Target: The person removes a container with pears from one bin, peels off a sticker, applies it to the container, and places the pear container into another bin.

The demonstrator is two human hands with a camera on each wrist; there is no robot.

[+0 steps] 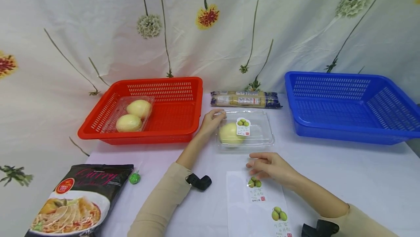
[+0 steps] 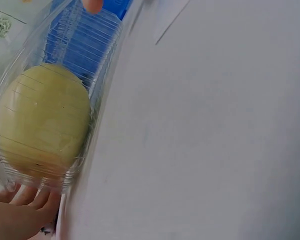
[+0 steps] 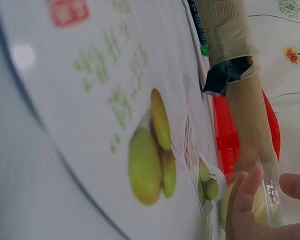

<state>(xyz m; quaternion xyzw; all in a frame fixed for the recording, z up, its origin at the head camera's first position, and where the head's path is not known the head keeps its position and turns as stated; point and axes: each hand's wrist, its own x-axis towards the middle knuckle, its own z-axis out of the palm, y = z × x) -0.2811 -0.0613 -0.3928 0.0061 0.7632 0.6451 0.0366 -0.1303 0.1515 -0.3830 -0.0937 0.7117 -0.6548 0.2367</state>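
Note:
A lidded clear plastic box (image 1: 259,135) stands mid-table with a pale yellow melon (image 1: 228,134) in its left half. On its lid is a white label (image 1: 243,127) with green fruit printed on it. My left hand (image 1: 211,121) grips the box's left end; in the left wrist view its fingers (image 2: 40,197) lie against that end, partly hidden behind it. Nearer the front, my right hand (image 1: 273,167) hovers over the top of a white sticker sheet (image 1: 237,208), fingers loosely bent. In the right wrist view, thumb and fingers (image 3: 250,192) are apart with nothing between them.
The red basket (image 1: 174,136) at left holds another clear box with two melons (image 1: 129,123). A blue basket (image 1: 344,131) stands at right. Behind the box lie noodle packs (image 1: 246,100). A black curry noodle bag (image 1: 78,200) and a green wrapped ball (image 1: 134,178) lie front left.

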